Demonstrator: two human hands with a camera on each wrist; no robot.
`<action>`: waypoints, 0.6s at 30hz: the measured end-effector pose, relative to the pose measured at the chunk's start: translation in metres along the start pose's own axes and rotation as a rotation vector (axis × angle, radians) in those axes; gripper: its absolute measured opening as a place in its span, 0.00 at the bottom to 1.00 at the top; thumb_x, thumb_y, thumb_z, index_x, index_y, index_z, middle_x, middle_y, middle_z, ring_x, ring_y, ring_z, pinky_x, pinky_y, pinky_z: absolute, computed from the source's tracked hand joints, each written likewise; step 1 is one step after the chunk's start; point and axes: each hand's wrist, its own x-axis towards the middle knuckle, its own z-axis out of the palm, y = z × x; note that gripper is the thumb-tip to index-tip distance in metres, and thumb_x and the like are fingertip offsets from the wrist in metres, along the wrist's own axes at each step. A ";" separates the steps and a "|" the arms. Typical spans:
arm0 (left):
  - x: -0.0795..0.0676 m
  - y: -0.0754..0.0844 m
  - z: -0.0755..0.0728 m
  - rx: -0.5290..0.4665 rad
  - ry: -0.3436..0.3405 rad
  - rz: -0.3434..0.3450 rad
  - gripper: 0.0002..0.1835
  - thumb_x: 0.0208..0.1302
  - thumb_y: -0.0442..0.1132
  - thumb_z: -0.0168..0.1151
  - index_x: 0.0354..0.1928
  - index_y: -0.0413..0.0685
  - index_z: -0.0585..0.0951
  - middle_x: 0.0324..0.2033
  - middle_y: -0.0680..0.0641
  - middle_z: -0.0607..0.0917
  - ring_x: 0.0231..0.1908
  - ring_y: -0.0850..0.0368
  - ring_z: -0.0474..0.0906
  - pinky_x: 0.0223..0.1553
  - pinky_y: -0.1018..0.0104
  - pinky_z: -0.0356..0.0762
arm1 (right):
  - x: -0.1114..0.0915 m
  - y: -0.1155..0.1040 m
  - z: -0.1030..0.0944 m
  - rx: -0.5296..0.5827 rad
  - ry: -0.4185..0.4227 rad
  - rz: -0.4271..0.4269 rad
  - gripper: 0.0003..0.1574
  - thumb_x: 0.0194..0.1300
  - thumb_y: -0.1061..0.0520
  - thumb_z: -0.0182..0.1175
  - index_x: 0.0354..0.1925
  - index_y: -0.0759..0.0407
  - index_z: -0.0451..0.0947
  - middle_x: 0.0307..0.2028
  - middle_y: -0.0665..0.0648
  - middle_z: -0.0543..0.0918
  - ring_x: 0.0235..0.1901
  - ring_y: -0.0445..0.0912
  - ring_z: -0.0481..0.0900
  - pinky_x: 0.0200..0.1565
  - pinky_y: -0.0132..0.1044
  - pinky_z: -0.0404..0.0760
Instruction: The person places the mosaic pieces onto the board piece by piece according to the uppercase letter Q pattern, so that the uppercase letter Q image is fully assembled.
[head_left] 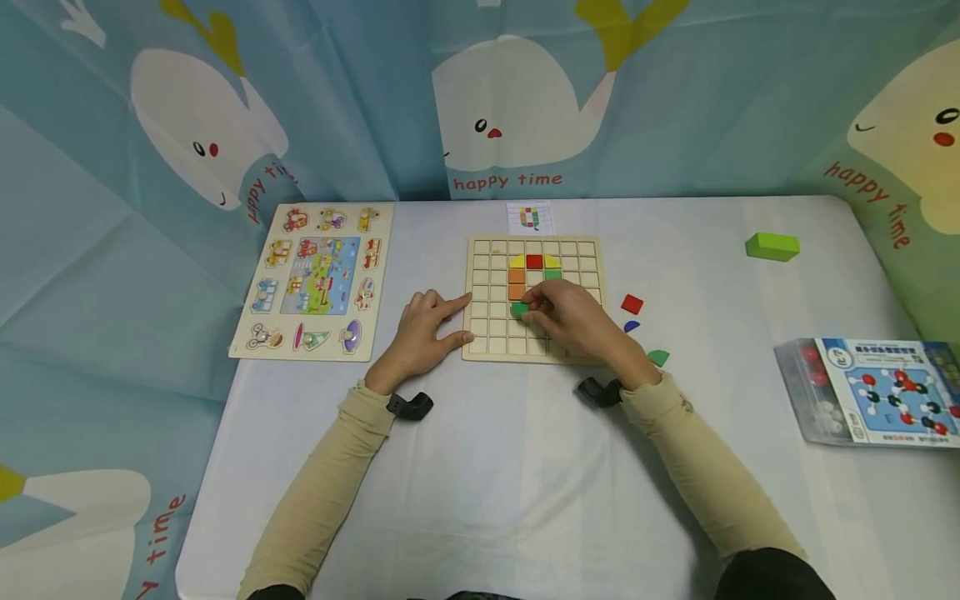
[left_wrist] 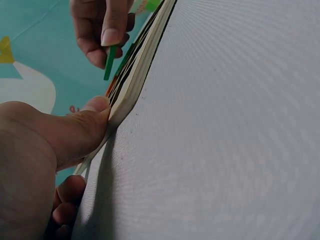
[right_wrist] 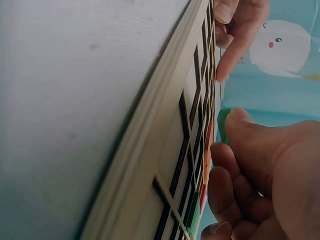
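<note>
A wooden grid board (head_left: 491, 357) lies on the table in the head view. My left hand (head_left: 422, 329) rests at its left edge, with the extended index finger and thumb touching the frame. Over the lower middle of the grid, my right hand (head_left: 573, 321) pinches a green piece with a curved edge (head_left: 519, 309) between thumb and fingers. The left wrist view shows this green piece (left_wrist: 109, 62) edge-on and tilted, close over the board. In the grid sit yellow pieces (head_left: 517, 262), a red square (head_left: 534, 262), orange squares (head_left: 517, 283) and a green piece (head_left: 552, 274).
Right of the board lie a loose red square (head_left: 632, 304), a blue piece (head_left: 632, 326) and a green piece (head_left: 658, 357). A pattern card (head_left: 529, 218) lies behind it. A picture puzzle (head_left: 330, 279) is at left; a green block (head_left: 772, 247) and a boxed kit (head_left: 873, 392) are at right.
</note>
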 end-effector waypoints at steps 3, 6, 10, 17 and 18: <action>0.000 0.001 0.000 -0.001 0.003 0.002 0.36 0.68 0.47 0.74 0.76 0.49 0.75 0.38 0.46 0.71 0.41 0.50 0.60 0.48 0.58 0.55 | 0.003 -0.003 0.000 -0.022 -0.007 0.014 0.15 0.71 0.57 0.71 0.51 0.65 0.84 0.46 0.61 0.87 0.44 0.52 0.84 0.50 0.47 0.84; 0.000 0.001 0.000 -0.004 0.003 0.000 0.36 0.68 0.47 0.74 0.76 0.49 0.75 0.38 0.46 0.71 0.41 0.50 0.60 0.48 0.58 0.55 | 0.006 -0.004 0.001 -0.046 -0.012 0.023 0.16 0.71 0.57 0.71 0.51 0.65 0.85 0.47 0.61 0.88 0.46 0.53 0.83 0.51 0.48 0.84; 0.000 0.001 0.000 -0.001 -0.003 -0.004 0.36 0.69 0.47 0.74 0.76 0.49 0.75 0.38 0.46 0.71 0.41 0.50 0.60 0.48 0.58 0.55 | 0.008 -0.004 0.003 -0.078 -0.017 0.042 0.16 0.71 0.56 0.71 0.51 0.65 0.85 0.46 0.61 0.88 0.47 0.53 0.82 0.53 0.49 0.82; 0.000 0.001 0.000 -0.002 0.001 0.000 0.35 0.69 0.47 0.74 0.76 0.49 0.75 0.38 0.45 0.71 0.41 0.51 0.60 0.48 0.58 0.55 | 0.010 -0.003 0.005 -0.113 -0.019 0.041 0.16 0.71 0.56 0.71 0.52 0.64 0.86 0.45 0.61 0.88 0.46 0.53 0.82 0.52 0.49 0.82; 0.001 0.000 0.001 -0.005 0.002 0.001 0.35 0.69 0.46 0.74 0.75 0.48 0.75 0.38 0.45 0.71 0.41 0.50 0.60 0.48 0.58 0.55 | 0.010 -0.003 0.005 -0.117 -0.019 0.038 0.16 0.71 0.56 0.72 0.52 0.64 0.86 0.44 0.61 0.88 0.46 0.53 0.82 0.52 0.49 0.82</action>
